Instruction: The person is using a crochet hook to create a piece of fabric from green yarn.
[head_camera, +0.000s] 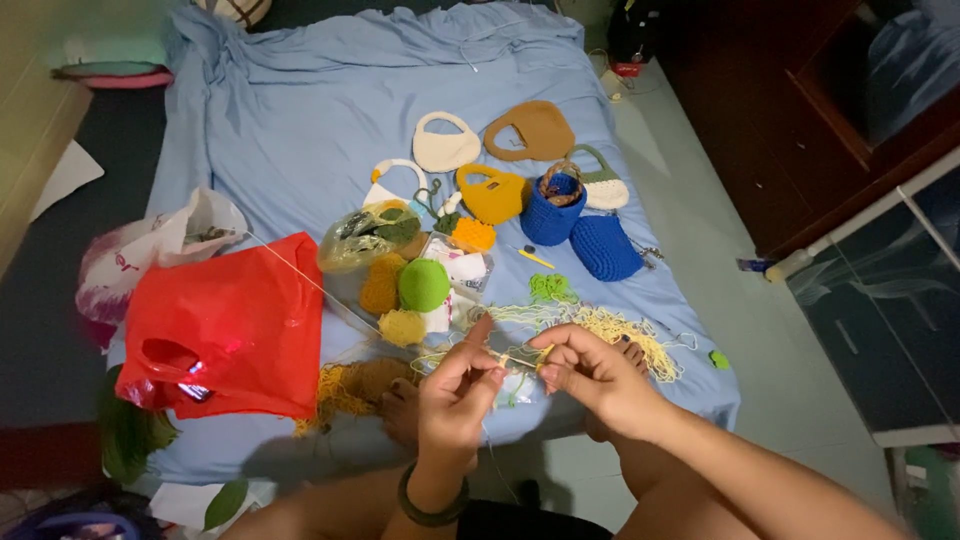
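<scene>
— Yellow yarn, thin and pale, runs taut between both hands low in the middle of the frame: the left hand has thumb and fingertips pinched shut on the pale yellow yarn strand, and the right hand is closed on it too, seemingly with a small hook, though that is too small to be sure.

— What might go wrong?

— I'd judge tangling. The strand feeds from a loose heap of pale yellow yarn just behind the right hand; a hard pull could knot it or drag it off the bed.

— Any room to move?

— Little to the left: a shiny red plastic bag lies near the left hand. The lower edge of the light blue bedsheet is right beneath the wrists. Farther up sit a round green crocheted ball and a blue crocheted basket, well apart.
</scene>
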